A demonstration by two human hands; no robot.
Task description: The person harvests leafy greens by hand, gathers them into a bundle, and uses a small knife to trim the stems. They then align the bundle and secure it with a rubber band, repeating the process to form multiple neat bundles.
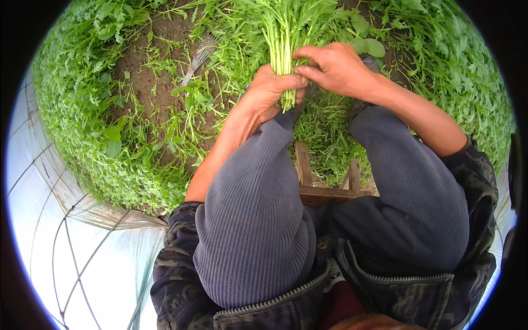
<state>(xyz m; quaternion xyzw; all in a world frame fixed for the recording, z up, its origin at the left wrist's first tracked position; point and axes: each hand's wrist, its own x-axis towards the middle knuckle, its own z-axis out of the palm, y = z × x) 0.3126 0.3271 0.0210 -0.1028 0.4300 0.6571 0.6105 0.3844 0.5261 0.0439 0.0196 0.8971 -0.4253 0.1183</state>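
A bunch of leafy greens (282, 51) with deeply cut leaves and pale stems stands upright before my knees. My left hand (274, 88) is wrapped around its lower stems, and the cut ends stick out below the fist. Against the right side of the bunch are the thumb and index finger of my right hand (336, 70). Those two fingertips are spaced apart at the outer stems; whether a stem is pinched between them is hidden. The leafy tops run out of view at the upper edge.
Dense rows of greens (453, 62) grow on both sides. A small hand tool (200, 57) lies on bare soil (165, 37) at left. Loose cut leaves (330, 128) litter the ground between my legs, by a wooden stool (326, 194). Plastic greenhouse sheeting (111, 251) with cords borders the left.
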